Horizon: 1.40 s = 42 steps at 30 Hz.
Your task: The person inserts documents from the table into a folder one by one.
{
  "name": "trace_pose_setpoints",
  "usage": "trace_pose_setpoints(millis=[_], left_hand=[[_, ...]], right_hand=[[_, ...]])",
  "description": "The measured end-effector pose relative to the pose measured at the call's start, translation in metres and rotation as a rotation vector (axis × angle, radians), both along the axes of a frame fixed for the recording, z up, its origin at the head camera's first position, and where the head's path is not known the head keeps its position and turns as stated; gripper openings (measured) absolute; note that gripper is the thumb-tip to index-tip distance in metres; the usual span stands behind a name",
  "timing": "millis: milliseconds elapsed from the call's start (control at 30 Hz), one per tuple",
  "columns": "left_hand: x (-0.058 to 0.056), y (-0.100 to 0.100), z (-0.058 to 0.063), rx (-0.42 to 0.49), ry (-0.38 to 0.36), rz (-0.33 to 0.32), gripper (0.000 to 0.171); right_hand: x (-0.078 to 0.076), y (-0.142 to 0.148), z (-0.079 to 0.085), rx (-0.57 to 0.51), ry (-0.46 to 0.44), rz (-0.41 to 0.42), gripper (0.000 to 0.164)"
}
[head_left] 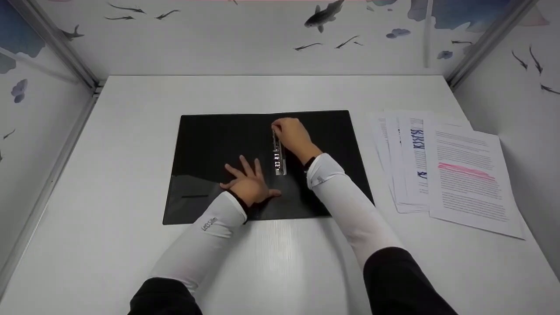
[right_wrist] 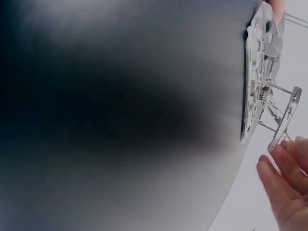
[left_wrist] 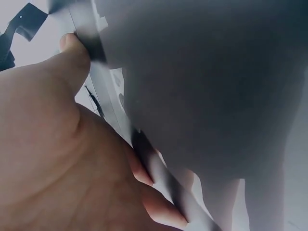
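Observation:
A black ring binder point(head_left: 214, 140) lies opened flat on the table, with a silver metal clip point(head_left: 280, 162) running along its middle. My left hand point(head_left: 250, 186) rests on the lower part of the binder, left of the clip, its fingers spread. With thumb and fingertips my right hand point(head_left: 294, 134) pinches the upper end of the clip and partly covers it from above. The right wrist view shows a raised metal lever point(right_wrist: 288, 115) with a spring beneath it, its end at the fingertips. A clear pocket point(head_left: 188, 188) covers the binder's lower left corner.
Several printed sheets point(head_left: 466, 175) lie overlapping at the table's right side; the top one bears pink highlighter marks. White panels with painted fish point(head_left: 323, 16) enclose the white table point(head_left: 109, 175) at the back and both sides.

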<state>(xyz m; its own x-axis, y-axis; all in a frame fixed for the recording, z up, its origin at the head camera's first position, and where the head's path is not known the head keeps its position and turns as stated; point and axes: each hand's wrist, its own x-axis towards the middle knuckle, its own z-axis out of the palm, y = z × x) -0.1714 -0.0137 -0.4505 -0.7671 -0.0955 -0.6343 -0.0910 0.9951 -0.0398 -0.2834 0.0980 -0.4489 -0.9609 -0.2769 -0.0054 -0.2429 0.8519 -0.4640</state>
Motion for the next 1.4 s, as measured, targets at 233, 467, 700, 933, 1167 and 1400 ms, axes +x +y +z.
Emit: trace_pose_setpoints(millis=[233, 467, 700, 933, 1167, 1400], left_hand=[[-0.002, 0.000, -0.001, -0.060, 0.003, -0.029, 0.110], [-0.001, 0.001, -0.005, -0.078, 0.018, -0.037, 0.111], [-0.004, -0.001, -0.011, -0.097, 0.020, -0.036, 0.114], [-0.003, 0.000, -0.006, -0.070, 0.016, -0.049, 0.114], [-0.002, -0.003, 0.000, -0.019, 0.001, -0.022, 0.110], [0.001, -0.003, -0.002, -0.029, 0.001, -0.025, 0.109]], right_hand=[[0.000, 0.000, -0.002, 0.019, -0.091, 0.005, 0.037], [0.001, 0.001, -0.006, 0.058, -0.176, 0.045, 0.046], [0.005, -0.003, -0.005, 0.104, -0.231, 0.072, 0.057], [0.005, 0.003, -0.005, 0.121, -0.273, 0.057, 0.060], [0.014, 0.011, 0.007, 0.129, -0.319, 0.051, 0.071], [0.028, 0.044, 0.022, 0.151, -0.286, 0.024, 0.072]])
